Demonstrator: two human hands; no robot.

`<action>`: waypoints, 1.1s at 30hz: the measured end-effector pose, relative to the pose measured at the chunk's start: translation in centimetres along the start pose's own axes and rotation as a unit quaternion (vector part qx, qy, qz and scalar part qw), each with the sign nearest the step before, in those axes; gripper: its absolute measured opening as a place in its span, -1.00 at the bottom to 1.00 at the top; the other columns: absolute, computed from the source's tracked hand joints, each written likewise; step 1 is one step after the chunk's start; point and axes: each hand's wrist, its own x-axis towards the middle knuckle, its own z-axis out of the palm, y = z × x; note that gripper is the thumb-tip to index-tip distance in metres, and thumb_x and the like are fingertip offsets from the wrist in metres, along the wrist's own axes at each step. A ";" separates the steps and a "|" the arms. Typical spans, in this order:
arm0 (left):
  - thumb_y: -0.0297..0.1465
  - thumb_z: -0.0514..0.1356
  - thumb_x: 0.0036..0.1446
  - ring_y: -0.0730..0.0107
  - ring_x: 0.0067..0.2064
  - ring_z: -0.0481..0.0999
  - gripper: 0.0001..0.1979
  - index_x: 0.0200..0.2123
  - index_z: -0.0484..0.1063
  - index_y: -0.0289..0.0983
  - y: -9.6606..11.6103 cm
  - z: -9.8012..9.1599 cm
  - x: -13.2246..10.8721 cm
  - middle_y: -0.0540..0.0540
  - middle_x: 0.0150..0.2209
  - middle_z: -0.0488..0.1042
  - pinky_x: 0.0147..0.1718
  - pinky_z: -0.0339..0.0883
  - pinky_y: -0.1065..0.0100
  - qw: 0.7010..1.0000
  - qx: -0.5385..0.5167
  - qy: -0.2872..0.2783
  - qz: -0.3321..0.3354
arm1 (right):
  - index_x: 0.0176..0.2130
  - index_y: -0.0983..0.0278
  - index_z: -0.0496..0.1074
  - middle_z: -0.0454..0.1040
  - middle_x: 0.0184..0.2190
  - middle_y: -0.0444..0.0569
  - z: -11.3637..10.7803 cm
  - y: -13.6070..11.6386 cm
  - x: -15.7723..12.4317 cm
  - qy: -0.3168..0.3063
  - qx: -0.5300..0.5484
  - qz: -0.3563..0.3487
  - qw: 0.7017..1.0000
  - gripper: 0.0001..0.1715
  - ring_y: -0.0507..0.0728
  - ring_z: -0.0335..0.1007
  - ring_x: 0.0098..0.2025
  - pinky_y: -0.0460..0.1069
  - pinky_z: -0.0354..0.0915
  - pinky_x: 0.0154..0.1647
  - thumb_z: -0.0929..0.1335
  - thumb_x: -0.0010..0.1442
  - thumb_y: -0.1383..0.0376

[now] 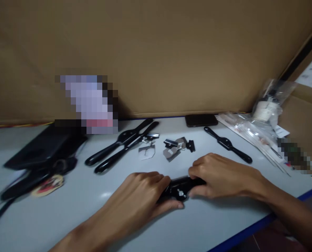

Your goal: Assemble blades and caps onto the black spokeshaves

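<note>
A black spokeshave [179,189] lies low over the table's near middle, with a silvery screw on its body. My left hand [147,189] is wrapped round its left handle, the thumb along the near side. Round the other handle, my right hand [210,175] is closed, fingers on top and thumb below. Beyond my hands are loose metal blades [171,152], black clamp plates [190,145] and small screws. Two black spokeshave bodies [113,154] lie side by side to the left, and another spokeshave body [228,144] rests at the right.
A dark phone [201,120] lies against the cardboard wall [156,59]. Clear plastic packets [252,129] and a bagged white bottle [264,110] stand at the right. On the left are a black case [37,147] and a round red-and-cream item [49,185]. Blue edging [250,231] borders the table.
</note>
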 end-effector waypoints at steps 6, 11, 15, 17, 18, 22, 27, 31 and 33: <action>0.14 0.06 0.27 0.15 -0.50 0.57 -0.44 -0.44 0.51 -0.20 -0.2 0.5 -0.1 -0.07 -0.51 0.55 -0.51 0.16 0.24 0.998 -0.038 0.033 -0.026 | -0.22 0.32 0.53 0.60 -0.31 0.03 1.1 -2.1 0.2 0.047 -0.068 0.002 0.997 -0.64 0.13 0.45 -0.41 0.01 0.10 -0.45 0.23 0.43 0.20; 0.06 0.11 0.25 0.17 -0.57 0.52 -0.49 -0.54 0.44 -0.19 0.0 0.6 -0.1 -0.06 -0.58 0.50 -0.57 0.12 0.24 0.997 -0.037 0.064 -0.027 | -0.25 0.34 0.52 0.62 -0.35 0.02 3.2 -3.2 0.3 0.034 -0.084 -0.008 0.996 -0.74 0.15 0.42 -0.49 0.05 -0.03 -0.53 0.26 0.32 0.30; -0.04 0.12 0.26 0.20 -0.57 0.50 -0.57 -0.52 0.45 -0.18 0.3 1.1 -0.2 -0.04 -0.58 0.50 -0.56 0.14 0.24 0.996 -0.025 0.077 -0.026 | -0.36 0.30 0.51 0.61 -0.45 -0.01 4.0 -3.6 0.7 0.047 -0.059 0.060 0.995 -0.76 0.14 0.39 -0.52 0.05 -0.08 -0.53 0.30 0.27 0.26; -0.03 0.11 0.28 0.20 -0.58 0.49 -0.55 -0.53 0.45 -0.19 0.2 1.3 -0.1 -0.04 -0.58 0.49 -0.56 0.10 0.24 0.997 -0.017 0.078 -0.020 | -0.42 0.28 0.49 0.60 -0.48 -0.02 3.8 -3.4 0.8 0.048 -0.039 0.078 0.995 -0.71 0.11 0.38 -0.53 0.04 -0.07 -0.51 0.30 0.28 0.25; -0.01 0.10 0.28 0.20 -0.58 0.49 -0.53 -0.53 0.45 -0.19 0.1 1.3 -0.1 -0.05 -0.58 0.48 -0.56 0.09 0.24 0.997 -0.014 0.078 -0.016 | -0.43 0.28 0.49 0.59 -0.49 -0.04 3.5 -3.1 0.8 0.048 -0.027 0.069 0.996 -0.69 0.10 0.37 -0.53 0.03 -0.04 -0.50 0.29 0.30 0.24; 0.13 0.07 0.27 0.19 -0.53 0.51 -0.43 -0.45 0.52 -0.22 -0.4 0.6 0.4 -0.08 -0.54 0.52 -0.54 0.05 0.26 0.999 -0.024 0.043 0.005 | -0.13 0.31 0.50 0.62 -0.31 -0.02 1.7 -1.5 0.1 0.058 0.016 0.004 0.998 -0.81 0.09 0.47 -0.38 -0.03 0.14 -0.39 0.34 0.33 0.26; 0.17 0.09 0.24 0.26 -0.51 0.49 -0.38 -0.40 0.51 -0.28 -0.4 -1.2 1.0 -0.10 -0.51 0.53 -0.53 -0.04 0.28 1.000 -0.014 -0.011 0.022 | -0.10 0.22 0.56 0.62 -0.26 -0.08 1.0 0.5 0.0 0.058 0.080 -0.102 0.990 -0.84 0.04 0.49 -0.29 -0.09 0.21 -0.29 0.39 0.32 0.34; 0.18 0.13 0.20 0.30 -0.52 0.46 -0.39 -0.41 0.51 -0.28 -0.5 -1.7 1.0 -0.11 -0.51 0.53 -0.54 -0.12 0.29 0.999 -0.024 -0.025 0.020 | -0.13 0.21 0.58 0.60 -0.32 -0.12 1.7 0.8 0.6 0.065 0.087 -0.120 0.987 -0.86 0.01 0.43 -0.38 -0.08 0.19 -0.32 0.43 0.29 0.30; 0.19 0.13 0.19 0.29 -0.51 0.47 -0.39 -0.40 0.51 -0.28 -0.5 -1.7 1.0 -0.11 -0.51 0.54 -0.54 -0.13 0.30 0.999 -0.027 -0.024 0.021 | -0.12 0.21 0.58 0.59 -0.31 -0.12 2.0 0.8 0.7 0.063 0.091 -0.133 0.985 -0.85 0.01 0.42 -0.37 -0.08 0.19 -0.31 0.42 0.30 0.29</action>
